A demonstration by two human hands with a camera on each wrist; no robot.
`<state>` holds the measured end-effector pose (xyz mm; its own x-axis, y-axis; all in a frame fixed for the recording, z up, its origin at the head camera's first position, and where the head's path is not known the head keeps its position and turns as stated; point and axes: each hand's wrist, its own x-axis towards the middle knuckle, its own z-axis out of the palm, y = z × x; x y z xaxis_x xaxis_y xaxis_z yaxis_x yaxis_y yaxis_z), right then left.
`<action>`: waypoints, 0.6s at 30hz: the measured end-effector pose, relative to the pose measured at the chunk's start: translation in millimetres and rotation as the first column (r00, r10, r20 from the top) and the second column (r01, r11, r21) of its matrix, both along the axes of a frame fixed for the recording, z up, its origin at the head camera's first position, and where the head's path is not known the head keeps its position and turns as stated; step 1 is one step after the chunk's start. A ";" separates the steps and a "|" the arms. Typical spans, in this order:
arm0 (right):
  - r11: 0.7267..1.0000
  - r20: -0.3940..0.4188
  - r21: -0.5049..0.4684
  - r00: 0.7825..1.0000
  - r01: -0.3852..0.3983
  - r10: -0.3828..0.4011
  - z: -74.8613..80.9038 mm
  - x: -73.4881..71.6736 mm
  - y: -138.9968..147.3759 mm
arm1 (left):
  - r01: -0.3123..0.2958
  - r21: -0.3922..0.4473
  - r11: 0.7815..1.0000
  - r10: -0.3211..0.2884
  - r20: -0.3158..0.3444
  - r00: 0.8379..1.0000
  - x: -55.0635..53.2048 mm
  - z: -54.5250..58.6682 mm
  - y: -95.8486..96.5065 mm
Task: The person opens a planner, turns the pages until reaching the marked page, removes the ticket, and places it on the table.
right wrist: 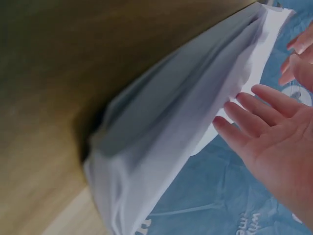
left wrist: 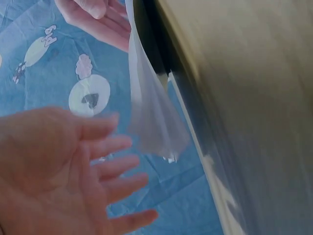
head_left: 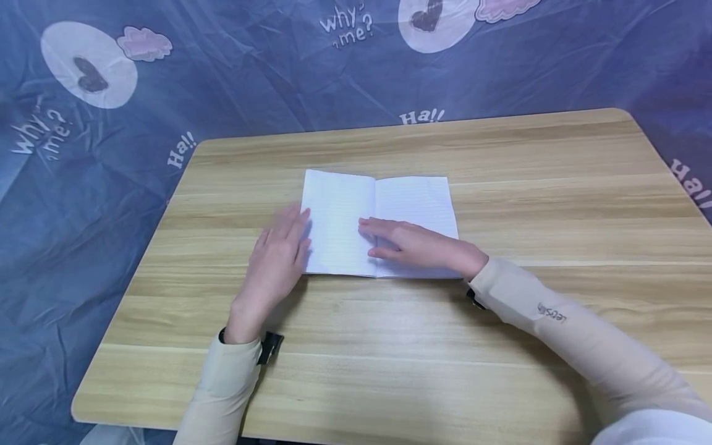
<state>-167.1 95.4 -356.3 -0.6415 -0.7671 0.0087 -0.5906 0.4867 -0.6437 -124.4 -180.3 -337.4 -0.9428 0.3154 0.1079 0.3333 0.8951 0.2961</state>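
Left hand [head_left: 274, 259] and right hand [head_left: 416, 245] are both open, gripping nothing. Notebook [head_left: 338, 213] looks light and floppy; I'd grab the spine [head_left: 375, 199].

On my feed I see a desk space (home or studio, unclear): wood-grain table [head_left: 361, 377], blue cartoon-print cloth [head_left: 233, 68].

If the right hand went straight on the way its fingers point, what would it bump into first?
Likely the left hand, at the left edge of the open notebook. How high the right hand sits is unclear, so it may brush the notebook first.
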 end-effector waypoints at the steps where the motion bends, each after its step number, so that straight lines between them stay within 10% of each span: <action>1: 1.000 -0.017 0.014 1.000 -0.007 0.007 -1.2 0.1 -1.2 | 0.029 -0.011 1.000 -0.029 0.034 0.999 0.4 0.0 0.8; 9: 0.998 -0.091 0.063 0.995 -0.031 0.036 -1.9 1.3 -4.2 | 0.130 -0.105 0.986 -0.099 0.255 0.962 4.3 -5.3 2.2; 18: 0.995 -0.142 0.094 0.989 -0.017 0.030 -1.6 -1.4 -2.1 | 0.136 -0.120 0.983 -0.095 0.300 0.949 5.2 -10.5 0.4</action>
